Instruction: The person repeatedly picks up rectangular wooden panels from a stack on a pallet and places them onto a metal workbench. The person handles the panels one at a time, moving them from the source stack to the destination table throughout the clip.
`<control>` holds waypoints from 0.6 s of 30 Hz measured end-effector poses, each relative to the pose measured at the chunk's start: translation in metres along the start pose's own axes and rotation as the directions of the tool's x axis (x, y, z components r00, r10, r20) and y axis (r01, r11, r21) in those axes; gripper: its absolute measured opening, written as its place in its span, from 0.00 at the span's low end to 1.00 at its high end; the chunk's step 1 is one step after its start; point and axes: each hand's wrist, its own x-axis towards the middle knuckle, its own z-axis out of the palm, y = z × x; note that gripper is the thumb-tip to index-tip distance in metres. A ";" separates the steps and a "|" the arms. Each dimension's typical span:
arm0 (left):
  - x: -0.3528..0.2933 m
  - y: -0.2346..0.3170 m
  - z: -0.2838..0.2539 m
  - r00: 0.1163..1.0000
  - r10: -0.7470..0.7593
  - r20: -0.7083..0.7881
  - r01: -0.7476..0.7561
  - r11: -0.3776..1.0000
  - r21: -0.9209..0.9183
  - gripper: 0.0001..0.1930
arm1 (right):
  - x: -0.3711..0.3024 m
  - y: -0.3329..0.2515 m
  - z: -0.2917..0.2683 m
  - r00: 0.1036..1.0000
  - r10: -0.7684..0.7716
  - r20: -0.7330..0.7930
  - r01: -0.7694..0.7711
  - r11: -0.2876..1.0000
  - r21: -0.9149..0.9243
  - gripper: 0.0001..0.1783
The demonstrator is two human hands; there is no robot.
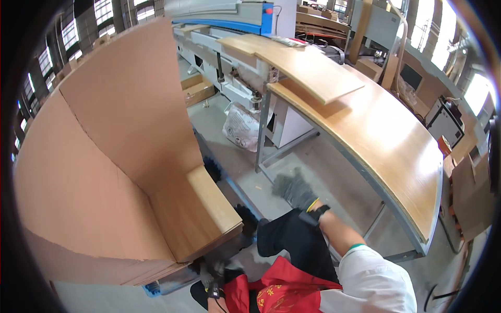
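My right hand (296, 191), in a grey glove with a yellow cuff edge, hangs in the air between the board stack and the worktable. It holds nothing; its fingers are stretched out and slightly blurred. My left hand (211, 275), also gloved, is low beside the near corner of the stack of wood-coloured boards (211, 201). Its fingers are dark and partly hidden, so I cannot tell whether they grip anything. Tall brown sheets (125, 109) stand upright around the left and far sides of that stack.
A worktable (381, 141) with a wood-coloured top stands on the right, a loose board (308, 68) lying across its far end. Behind are a white and blue machine (229, 18), a plastic sack (241, 127) and a cardboard box (197, 89). Blue pallet parts (152, 289) show under the stack.
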 end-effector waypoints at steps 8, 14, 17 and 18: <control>-0.073 -0.008 0.041 0.970 -0.082 0.228 0.123 0.977 -0.171 0.12 | 0.014 -0.142 0.078 0.874 -0.485 -0.004 0.484 0.873 -0.052 0.39; -0.126 0.030 0.169 0.917 -0.156 0.367 0.179 0.983 -0.029 0.16 | -0.003 -0.153 0.073 0.613 -0.713 -0.340 0.689 0.693 -0.210 0.30; -0.136 0.040 0.212 0.861 -0.148 0.486 0.175 0.985 -0.009 0.19 | -0.035 -0.123 0.088 0.471 -0.792 -0.389 0.686 0.606 -0.403 0.28; -0.138 0.041 0.228 0.829 -0.153 0.537 0.184 0.983 -0.004 0.20 | -0.052 -0.112 0.088 0.466 -0.802 -0.374 0.655 0.597 -0.463 0.28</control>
